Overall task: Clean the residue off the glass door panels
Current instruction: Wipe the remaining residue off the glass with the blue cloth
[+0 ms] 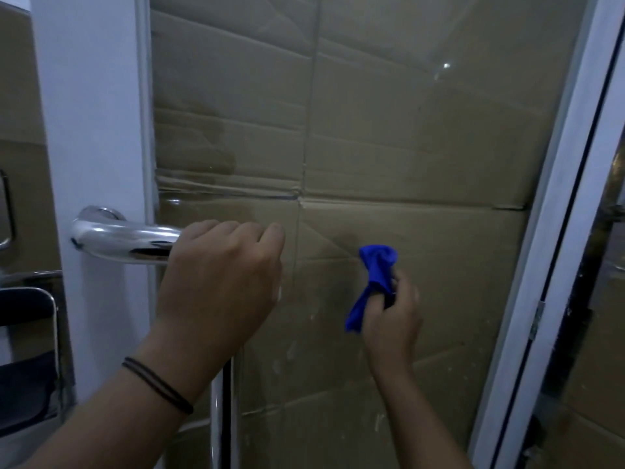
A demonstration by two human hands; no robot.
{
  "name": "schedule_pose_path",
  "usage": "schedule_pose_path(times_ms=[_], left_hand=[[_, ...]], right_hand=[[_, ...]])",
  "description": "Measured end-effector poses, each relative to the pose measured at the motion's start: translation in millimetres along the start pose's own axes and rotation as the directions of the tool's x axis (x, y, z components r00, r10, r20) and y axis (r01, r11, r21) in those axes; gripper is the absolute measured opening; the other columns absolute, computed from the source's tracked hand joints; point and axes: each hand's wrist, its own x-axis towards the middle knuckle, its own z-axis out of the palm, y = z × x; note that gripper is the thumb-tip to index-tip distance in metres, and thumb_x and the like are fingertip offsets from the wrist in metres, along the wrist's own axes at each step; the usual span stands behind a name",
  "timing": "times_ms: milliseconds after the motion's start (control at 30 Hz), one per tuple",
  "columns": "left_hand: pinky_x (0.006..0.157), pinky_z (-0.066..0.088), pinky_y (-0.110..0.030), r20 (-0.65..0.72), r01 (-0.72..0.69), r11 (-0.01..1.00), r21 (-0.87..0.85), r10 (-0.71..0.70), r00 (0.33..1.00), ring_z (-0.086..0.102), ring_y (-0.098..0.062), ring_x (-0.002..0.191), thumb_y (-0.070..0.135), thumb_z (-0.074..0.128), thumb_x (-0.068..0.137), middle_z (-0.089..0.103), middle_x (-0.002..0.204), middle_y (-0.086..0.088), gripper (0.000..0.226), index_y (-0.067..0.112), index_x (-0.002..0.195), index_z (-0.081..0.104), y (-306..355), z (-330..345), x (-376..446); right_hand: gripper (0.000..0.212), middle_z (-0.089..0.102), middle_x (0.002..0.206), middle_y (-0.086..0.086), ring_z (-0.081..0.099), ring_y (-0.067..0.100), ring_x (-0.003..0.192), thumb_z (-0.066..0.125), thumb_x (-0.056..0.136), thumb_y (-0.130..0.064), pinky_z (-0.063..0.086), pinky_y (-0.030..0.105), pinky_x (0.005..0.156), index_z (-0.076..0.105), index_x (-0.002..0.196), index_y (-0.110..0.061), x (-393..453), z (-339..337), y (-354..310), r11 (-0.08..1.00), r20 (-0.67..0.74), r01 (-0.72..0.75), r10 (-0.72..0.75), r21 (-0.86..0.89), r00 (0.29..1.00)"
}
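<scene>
A tall glass door panel (pixel 389 130) in a white frame fills the view, with flattened brown cardboard behind it. Pale smears of residue (pixel 291 350) speckle the lower glass. My left hand (pixel 220 282) is closed around the end of the chrome door handle (pixel 115 238). My right hand (pixel 392 319) pinches a bunched blue cloth (pixel 373 275), held close to the glass at mid height, right of the handle. Whether the cloth touches the glass I cannot tell.
The white door stile (pixel 94 130) carries the handle at left. A dark folding chair (pixel 30 350) stands at the lower left. To the right runs the white door frame (pixel 548 265) with a hinge (pixel 537 319) and a dark gap beside it.
</scene>
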Motion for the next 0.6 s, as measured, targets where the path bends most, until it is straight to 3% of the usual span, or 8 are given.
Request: schedule_pose_path(times_ms=[67,200,333,467,533,600], left_hand=[[0.059,0.032,-0.035,0.005,-0.002,1.000,0.002,0.002,1.000,0.057,-0.029,0.056,0.015,0.056,0.080,0.057,0.058,-0.004,0.010,0.017,0.072,0.062,0.2,1.1,0.1],[0.059,0.030,-0.035,0.001,0.004,1.000,-0.004,-0.004,1.000,0.056,-0.029,0.055,0.014,0.057,0.080,0.056,0.059,-0.004,0.009,0.017,0.073,0.063,0.9,1.5,-0.1],[0.058,0.033,-0.034,-0.023,0.003,1.000,-0.021,-0.004,1.000,0.057,-0.029,0.055,0.014,0.056,0.077,0.058,0.060,-0.005,0.009,0.015,0.076,0.066,2.1,2.0,0.4],[0.057,0.035,-0.033,-0.038,0.015,0.999,-0.034,-0.017,0.999,0.056,-0.029,0.053,0.011,0.056,0.079,0.058,0.060,-0.006,0.011,0.012,0.079,0.067,1.6,3.4,-0.5],[0.058,0.035,-0.034,-0.061,0.013,0.999,-0.049,-0.016,0.998,0.056,-0.030,0.055,0.010,0.058,0.079,0.059,0.061,-0.007,0.011,0.011,0.082,0.068,1.7,4.1,-2.3],[0.059,0.036,-0.035,-0.110,0.015,0.997,-0.081,-0.024,0.994,0.057,-0.030,0.056,0.009,0.060,0.079,0.059,0.062,-0.007,0.011,0.010,0.086,0.069,1.3,4.8,-3.9]], right_hand=[[0.037,0.055,0.106,0.013,0.055,0.031,0.095,0.053,0.083,0.000,0.034,0.022,0.077,0.058,0.120,-0.004,22.2,-4.2,7.7,0.996,-0.022,-0.073,0.072,-0.053,0.997],[0.043,0.053,0.116,0.021,0.052,0.036,0.102,0.051,0.082,0.002,0.036,0.033,0.087,0.055,0.125,-0.004,17.8,10.8,5.7,0.980,0.112,-0.094,0.115,-0.174,0.987],[0.044,0.052,0.105,0.013,0.050,0.026,0.081,0.052,0.078,0.003,0.032,0.025,0.070,0.057,0.120,-0.009,-44.3,33.9,-12.0,0.989,0.242,0.083,-0.051,-0.123,0.969],[0.043,0.051,0.108,0.007,0.052,0.022,0.087,0.050,0.080,-0.003,0.036,0.020,0.074,0.056,0.122,-0.012,-80.2,35.1,-18.0,0.970,0.524,0.244,-0.218,0.019,0.824],[0.041,0.055,0.104,0.007,0.052,0.018,0.090,0.052,0.077,-0.001,0.035,0.014,0.078,0.060,0.116,-0.009,-68.3,25.4,-20.2,0.971,0.526,0.224,-0.236,0.086,0.817],[0.036,0.058,0.094,0.007,0.050,0.014,0.082,0.051,0.073,-0.002,0.033,0.011,0.073,0.064,0.106,-0.005,-46.8,13.8,-26.1,0.972,0.391,0.203,-0.235,0.122,0.890]])
